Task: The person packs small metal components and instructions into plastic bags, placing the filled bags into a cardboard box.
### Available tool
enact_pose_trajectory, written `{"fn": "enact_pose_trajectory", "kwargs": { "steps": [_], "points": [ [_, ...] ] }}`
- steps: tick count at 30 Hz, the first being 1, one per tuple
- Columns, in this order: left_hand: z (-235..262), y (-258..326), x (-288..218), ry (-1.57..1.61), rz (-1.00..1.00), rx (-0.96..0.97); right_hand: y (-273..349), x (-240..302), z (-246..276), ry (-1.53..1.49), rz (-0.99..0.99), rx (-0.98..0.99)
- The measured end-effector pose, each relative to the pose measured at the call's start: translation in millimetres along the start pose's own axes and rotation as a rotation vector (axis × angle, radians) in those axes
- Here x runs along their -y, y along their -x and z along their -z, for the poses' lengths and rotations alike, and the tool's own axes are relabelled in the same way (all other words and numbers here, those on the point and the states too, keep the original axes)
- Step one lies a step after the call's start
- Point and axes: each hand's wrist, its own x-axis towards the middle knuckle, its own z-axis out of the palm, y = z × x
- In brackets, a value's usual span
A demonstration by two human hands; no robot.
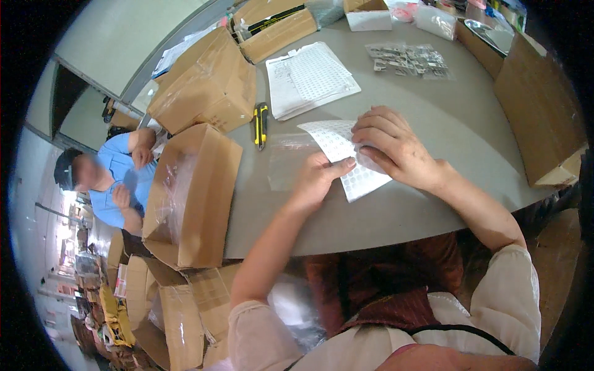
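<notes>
A white sheet of round stickers (pixel 365 181) is raised at a tilt above the near part of the grey table. My left hand (pixel 317 177) grips its left edge, with the thumb lying on top. Over the upper right part of the sheet, my right hand (pixel 393 145) is closed, its fingers bent and the thumb near the fingertips. Those fingers and the palm hide part of the sheet, and whether a loose sticker is between them cannot be made out. Beside my left hand, a clear plastic bag (pixel 281 167) lies flat on the table.
A yellow and black utility knife (pixel 260 127) lies left of a stack of sticker sheets (pixel 312 80). Bagged metal parts (pixel 409 60) rest farther back. An open cardboard box (pixel 210 198) stands left, another box (pixel 538 111) right. Beyond the left boxes sits a person in blue (pixel 127 176).
</notes>
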Motion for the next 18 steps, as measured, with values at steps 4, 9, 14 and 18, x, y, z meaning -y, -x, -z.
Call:
{"fn": "enact_pose_trajectory", "kwargs": {
  "steps": [4, 9, 14, 18],
  "points": [
    [-0.9, 3.8, -0.2, -0.083, -0.003, 0.051, -0.3, -0.3, 1.1, -0.039, -0.012, -0.007],
    [-1.1, 5.0, -2.4, -0.183, -0.007, 0.045, 0.9, -2.2, -0.8, -0.103, -0.063, 0.014],
    [-2.5, 6.9, 2.5, -0.163, -0.15, 0.045, 2.0, -1.3, -1.7, -0.187, -0.094, -0.007],
    [-0.7, 6.7, 4.1, -0.218, -0.157, 0.016, 3.1, -2.1, -0.1, -0.301, -0.155, 0.026]
  ]
}}
